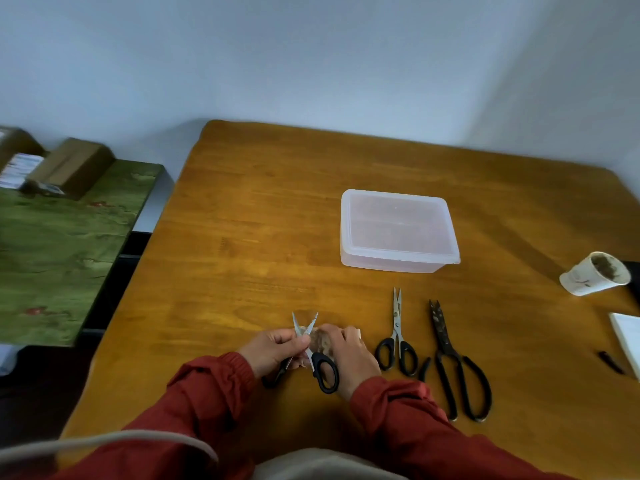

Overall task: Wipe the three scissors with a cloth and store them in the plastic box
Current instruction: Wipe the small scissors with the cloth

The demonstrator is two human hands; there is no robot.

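So far, in the head view, I am only on the first pair. My left grip (273, 348) pinches the opened scissors (325, 371) near the pivot, and my right grip (346, 355) is curled round the cloth (320, 342), pressing it against a blade low over the table (259, 220). The second scissors (397, 336) and the dark scissors (450, 358) lie just right of my hands, seemingly unwiped. The plastic box (398, 232) sits beyond them with its lid on, so nothing looks stored yet.
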